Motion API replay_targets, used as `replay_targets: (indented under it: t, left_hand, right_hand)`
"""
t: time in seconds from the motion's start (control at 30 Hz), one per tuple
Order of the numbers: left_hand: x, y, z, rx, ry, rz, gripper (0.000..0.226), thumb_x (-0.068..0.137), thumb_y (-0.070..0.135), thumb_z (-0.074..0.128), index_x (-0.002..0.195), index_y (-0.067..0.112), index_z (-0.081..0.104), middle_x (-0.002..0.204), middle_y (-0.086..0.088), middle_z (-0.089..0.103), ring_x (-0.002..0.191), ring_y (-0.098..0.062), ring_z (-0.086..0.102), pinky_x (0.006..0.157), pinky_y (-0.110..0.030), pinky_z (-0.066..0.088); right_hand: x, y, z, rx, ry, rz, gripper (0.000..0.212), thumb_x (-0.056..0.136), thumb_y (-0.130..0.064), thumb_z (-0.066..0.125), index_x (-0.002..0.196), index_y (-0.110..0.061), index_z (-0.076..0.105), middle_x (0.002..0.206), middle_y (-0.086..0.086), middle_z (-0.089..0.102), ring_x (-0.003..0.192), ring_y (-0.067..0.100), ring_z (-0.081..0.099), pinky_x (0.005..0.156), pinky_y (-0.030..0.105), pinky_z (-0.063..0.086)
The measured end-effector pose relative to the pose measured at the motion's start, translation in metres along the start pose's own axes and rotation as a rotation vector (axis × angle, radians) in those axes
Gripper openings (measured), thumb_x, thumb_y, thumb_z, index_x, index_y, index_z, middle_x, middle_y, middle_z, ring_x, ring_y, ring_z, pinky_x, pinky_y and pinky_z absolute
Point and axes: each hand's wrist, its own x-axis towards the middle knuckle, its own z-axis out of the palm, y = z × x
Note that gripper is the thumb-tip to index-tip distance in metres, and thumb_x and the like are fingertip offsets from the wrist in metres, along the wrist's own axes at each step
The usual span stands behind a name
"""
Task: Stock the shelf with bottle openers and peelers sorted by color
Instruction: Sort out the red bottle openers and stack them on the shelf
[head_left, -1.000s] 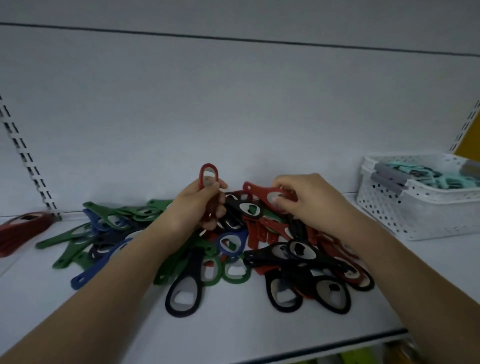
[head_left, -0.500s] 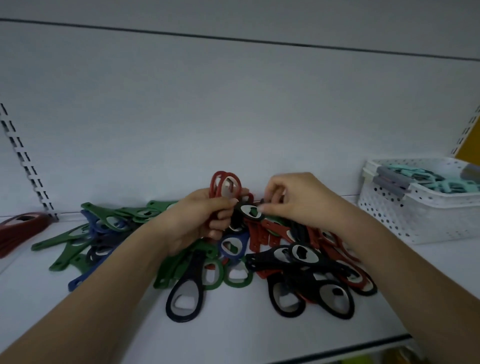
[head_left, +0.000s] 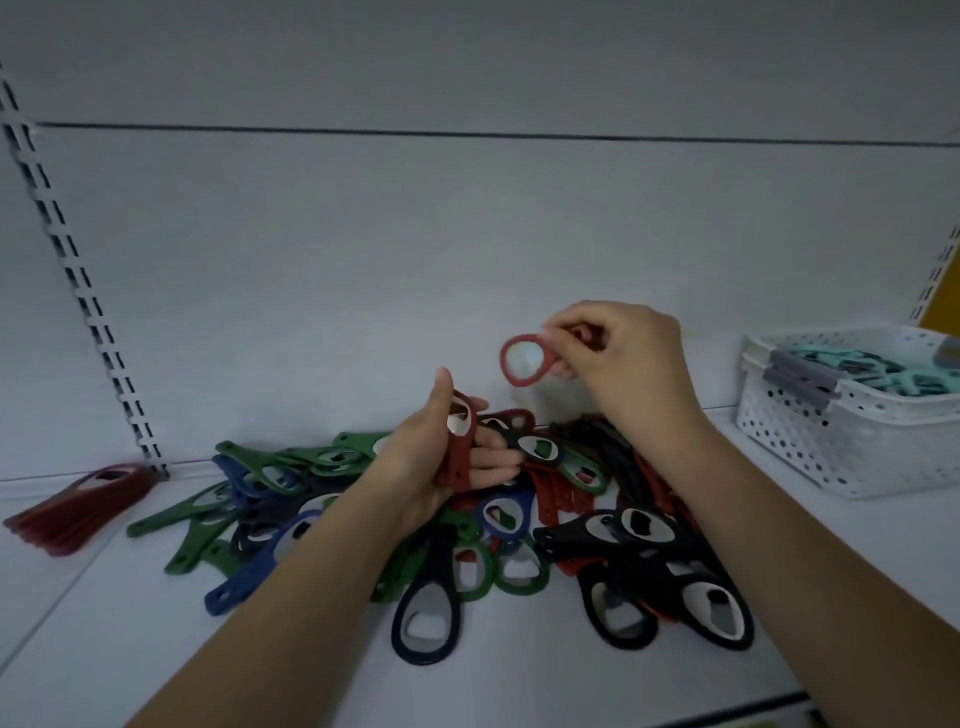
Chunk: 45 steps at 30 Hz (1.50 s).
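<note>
A mixed pile of bottle openers (head_left: 519, 525), green, blue, black and red, lies on the white shelf (head_left: 156, 649). My left hand (head_left: 441, 467) hovers over the pile's middle and holds a small stack of red openers (head_left: 460, 447) upright in its palm. My right hand (head_left: 623, 364) is raised above the pile and pinches another red opener (head_left: 523, 360) by its handle, ring end pointing left. A sorted stack of red openers (head_left: 78, 506) lies at the far left of the shelf.
A white perforated basket (head_left: 852, 447) with teal and grey items stands at the right. Slotted shelf uprights (head_left: 78, 280) run up the back panel on the left and right. The shelf's front edge (head_left: 727, 712) is near the bottom.
My right hand has lifted a red opener out of the pile and risen above it. My left hand has turned palm-up with its red stack. The camera has tilted upward.
</note>
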Motion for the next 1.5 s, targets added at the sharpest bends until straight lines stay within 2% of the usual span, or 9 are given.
replay_targets:
  t: [0.13, 0.27, 0.33, 0.43, 0.57, 0.87, 1.07, 1.27, 1.5]
  left_hand:
    - [0.001, -0.003, 0.004, -0.13, -0.193, -0.088, 0.075, 0.099, 0.062, 0.027, 0.123, -0.001, 0.058, 0.108, -0.023, 0.072, 0.095, -0.031, 0.073, 0.08, -0.039, 0.061]
    - [0.006, -0.007, -0.003, -0.07, -0.008, 0.041, 0.038, 0.101, 0.032, 0.052, 0.132, 0.01, 0.049, 0.08, -0.012, 0.067, 0.047, -0.013, 0.054, 0.032, -0.018, 0.039]
    - [0.011, -0.008, -0.005, 0.001, 0.029, 0.107, 0.037, 0.098, 0.031, 0.059, 0.126, 0.007, 0.053, 0.076, -0.009, 0.061, 0.045, -0.009, 0.041, 0.03, -0.015, 0.026]
    - [0.012, -0.008, -0.003, 0.064, 0.031, 0.134, 0.03, 0.091, 0.028, 0.069, 0.108, 0.009, 0.054, 0.076, -0.007, 0.059, 0.048, -0.009, 0.04, 0.031, -0.015, 0.025]
    - [0.011, -0.013, -0.001, 0.148, 0.007, 0.143, 0.021, 0.09, 0.02, 0.07, 0.104, 0.013, 0.057, 0.076, -0.005, 0.058, 0.05, -0.01, 0.042, 0.034, -0.017, 0.027]
    - [0.011, -0.01, -0.005, 0.061, 0.004, 0.124, 0.019, 0.09, 0.019, 0.069, 0.104, 0.014, 0.058, 0.077, -0.006, 0.058, 0.05, -0.011, 0.042, 0.034, -0.017, 0.026]
    - [0.012, -0.011, -0.006, 0.07, -0.009, 0.11, 0.021, 0.09, 0.021, 0.07, 0.106, 0.013, 0.059, 0.076, -0.006, 0.06, 0.049, -0.011, 0.042, 0.034, -0.018, 0.026]
    - [0.014, -0.012, -0.007, 0.073, -0.009, 0.106, 0.024, 0.09, 0.022, 0.07, 0.109, 0.012, 0.059, 0.077, -0.007, 0.061, 0.049, -0.011, 0.042, 0.034, -0.018, 0.026]
    - [0.015, -0.012, -0.006, 0.084, -0.006, 0.104, 0.031, 0.089, 0.025, 0.069, 0.115, 0.01, 0.061, 0.076, -0.006, 0.062, 0.047, -0.011, 0.043, 0.033, -0.018, 0.026]
  right_hand:
    - [-0.028, -0.014, 0.009, -0.049, -0.386, -0.071, 0.034, 0.093, -0.051, 0.056, 0.107, -0.029, 0.076, 0.096, -0.017, 0.075, 0.086, -0.007, 0.067, 0.078, 0.012, 0.052]
    - [-0.041, 0.0, -0.006, -0.188, -0.185, -0.021, 0.052, 0.095, -0.06, 0.041, 0.089, -0.019, 0.073, 0.08, -0.004, 0.073, 0.07, 0.008, 0.067, 0.07, 0.03, 0.056]
    - [-0.044, 0.003, -0.014, -0.464, -0.258, 0.063, 0.055, 0.096, -0.058, 0.044, 0.074, -0.013, 0.066, 0.068, 0.003, 0.067, 0.061, 0.02, 0.062, 0.065, 0.04, 0.055]
    - [-0.057, -0.002, -0.006, -0.867, -0.511, 0.117, 0.061, 0.088, -0.072, 0.047, 0.067, -0.016, 0.057, 0.065, -0.001, 0.06, 0.059, 0.016, 0.057, 0.052, 0.031, 0.046]
    - [-0.064, -0.007, 0.016, -1.067, -0.549, 0.13, 0.066, 0.078, -0.083, 0.048, 0.064, -0.018, 0.045, 0.061, -0.004, 0.049, 0.053, 0.011, 0.045, 0.046, 0.027, 0.029]
    - [-0.048, 0.0, 0.017, -0.861, -0.671, 0.256, 0.048, 0.078, -0.05, 0.078, 0.073, -0.016, 0.044, 0.076, -0.001, 0.051, 0.072, 0.019, 0.052, 0.05, 0.025, 0.031]
    - [-0.056, 0.008, 0.014, -0.759, -0.53, 0.326, 0.03, 0.083, -0.013, 0.07, 0.111, -0.007, 0.059, 0.111, 0.008, 0.063, 0.096, 0.023, 0.06, 0.065, 0.026, 0.042]
    - [-0.066, 0.011, 0.026, -0.913, -0.422, 0.188, 0.034, 0.089, -0.014, 0.062, 0.12, -0.008, 0.049, 0.109, 0.009, 0.063, 0.095, 0.026, 0.063, 0.066, 0.029, 0.038]
    - [-0.06, 0.013, 0.021, -0.806, -0.568, 0.185, 0.025, 0.095, -0.026, 0.054, 0.113, -0.009, 0.05, 0.1, 0.009, 0.058, 0.083, 0.024, 0.055, 0.057, 0.028, 0.032]
